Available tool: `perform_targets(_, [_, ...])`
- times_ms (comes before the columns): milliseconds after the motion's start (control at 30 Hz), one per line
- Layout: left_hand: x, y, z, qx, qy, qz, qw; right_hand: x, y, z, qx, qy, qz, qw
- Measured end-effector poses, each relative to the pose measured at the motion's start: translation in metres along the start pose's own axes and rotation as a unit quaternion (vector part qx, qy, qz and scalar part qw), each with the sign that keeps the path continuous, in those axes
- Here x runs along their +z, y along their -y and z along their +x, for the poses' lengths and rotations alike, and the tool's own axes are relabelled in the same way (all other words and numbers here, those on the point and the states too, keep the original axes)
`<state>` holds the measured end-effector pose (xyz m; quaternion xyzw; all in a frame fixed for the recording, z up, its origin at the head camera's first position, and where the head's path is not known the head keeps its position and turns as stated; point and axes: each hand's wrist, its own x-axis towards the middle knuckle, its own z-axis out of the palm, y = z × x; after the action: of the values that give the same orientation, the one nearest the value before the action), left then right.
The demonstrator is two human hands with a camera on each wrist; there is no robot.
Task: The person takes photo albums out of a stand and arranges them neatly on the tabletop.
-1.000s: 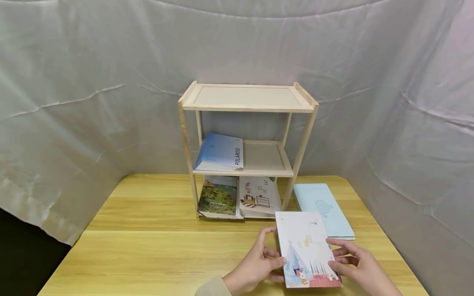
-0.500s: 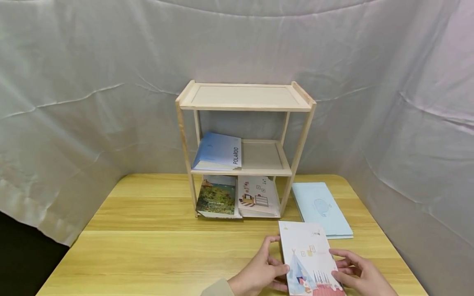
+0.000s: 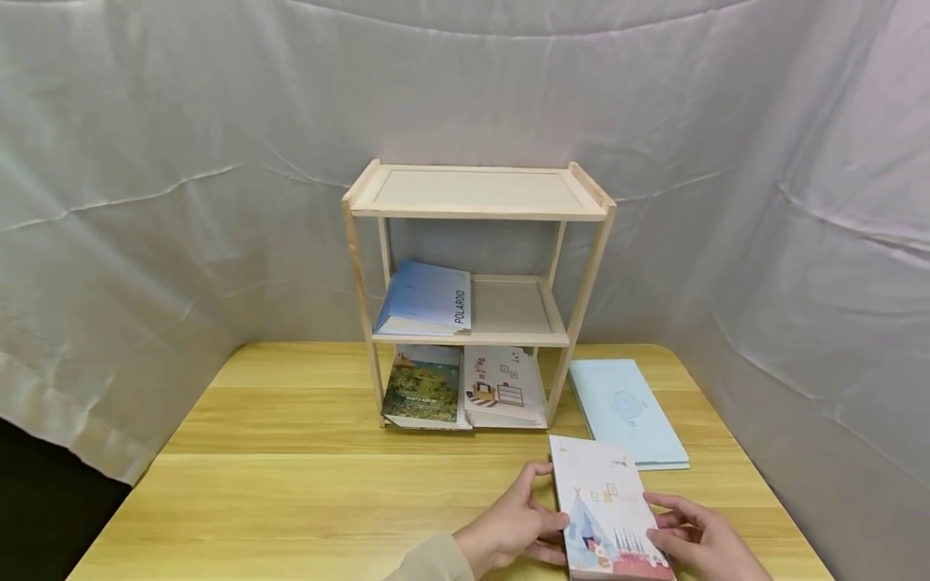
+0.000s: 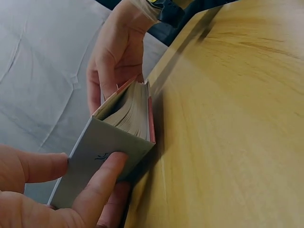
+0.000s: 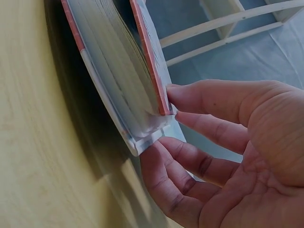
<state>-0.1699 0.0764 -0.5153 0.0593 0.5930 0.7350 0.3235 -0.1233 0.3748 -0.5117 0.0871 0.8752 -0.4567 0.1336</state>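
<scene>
A thick white photo album (image 3: 606,500) with a blue tent drawing and a red band on its cover is held between both hands near the table's front. My left hand (image 3: 512,520) grips its spine side, thumb on the cover's edge and fingers along the spine (image 4: 97,149). On the opposite side, my right hand (image 3: 701,532) pinches the edge, thumb at the cover and curled fingers at the lower cover (image 5: 135,145). The page block (image 5: 111,71) shows between the covers. A shadow lies under the album in the wrist views; whether it touches the wooden table (image 3: 291,500) I cannot tell.
A three-tier wooden shelf (image 3: 479,214) stands at the back. A blue POLAROID album (image 3: 429,297) lies on its middle tier. Below are a landscape-cover album (image 3: 424,387) and a white illustrated album (image 3: 504,386). A light-blue whale album (image 3: 628,411) lies right of the shelf.
Both hands have drawn the tent album toward the front edge and slightly right. In the last half second it has barely moved, and its near edge now shows. The shelf's albums stay in place.
</scene>
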Motion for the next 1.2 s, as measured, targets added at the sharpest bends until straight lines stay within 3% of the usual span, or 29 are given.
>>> perform_targets(267, [0.007,-0.002,0.006,-0.004,-0.001,0.005,1.0,-0.003,-0.001,0.002,-0.003,-0.02,-0.016,1.0])
perform_targets(533, [0.009,0.0,-0.005,-0.034,0.023,0.004,0.9991,-0.009,-0.006,-0.003,0.006,0.033,-0.017,0.999])
perform_targets(733, [0.014,0.003,-0.004,-0.037,0.035,0.004,0.9987,-0.012,-0.01,-0.006,0.013,0.045,-0.001,0.999])
perform_targets(1100, [0.026,0.002,0.01,-0.03,0.027,0.0,0.9992,-0.018,-0.019,0.003,0.059,0.018,0.017,0.998])
perform_targets(1200, [0.027,0.0,0.013,-0.032,0.011,0.002,0.9994,-0.019,-0.018,0.005,0.06,0.011,0.016,0.998])
